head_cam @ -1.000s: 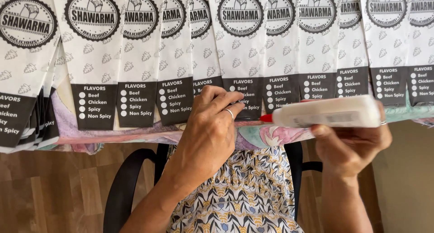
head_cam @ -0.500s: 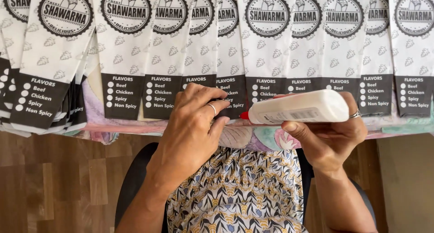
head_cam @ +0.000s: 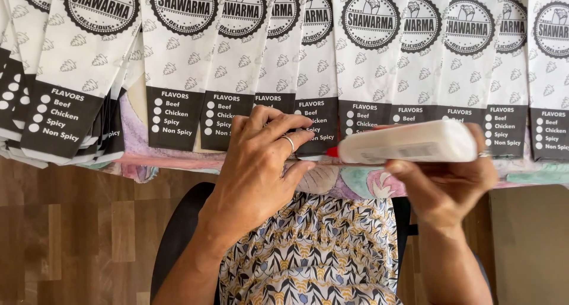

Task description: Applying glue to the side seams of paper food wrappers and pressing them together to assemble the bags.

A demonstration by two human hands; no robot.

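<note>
Head view: a row of white paper sleeves (head_cam: 367, 50) with round black badges and black lower bands lies fanned across the bench (head_cam: 142, 157), their bottom edges overlapping toward the person.

The left hand (head_cam: 261, 163) lies flat on the black band of one sleeve near the middle of the row, fingers (head_cam: 269, 124) spread and pressing down rather than curled around anything; a ring shows on one finger.

The right hand (head_cam: 444, 180) is closed around a white glue bottle (head_cam: 409, 142), held level, with its red nozzle (head_cam: 332, 152) pointing left at the lower edge of the sleeve just beside the left fingertips. Whether the nozzle touches the paper I cannot tell, since the hand and the band's edge crowd that spot.

Against the pictures from a second and half a second ago, the bottle has sunk from the height of the bands to the sleeves' bottom edge, and the nozzle has drawn in close to the left hand, which has kept its place on the same sleeve. The whole row also sits higher in the picture, so the head has tipped a little downward. That reads to me as the glue being brought onto the held-down edge.

Below the bench edge are a patterned garment (head_cam: 314, 251), a dark chair (head_cam: 178, 234) and wooden floor (head_cam: 65, 234).
</note>
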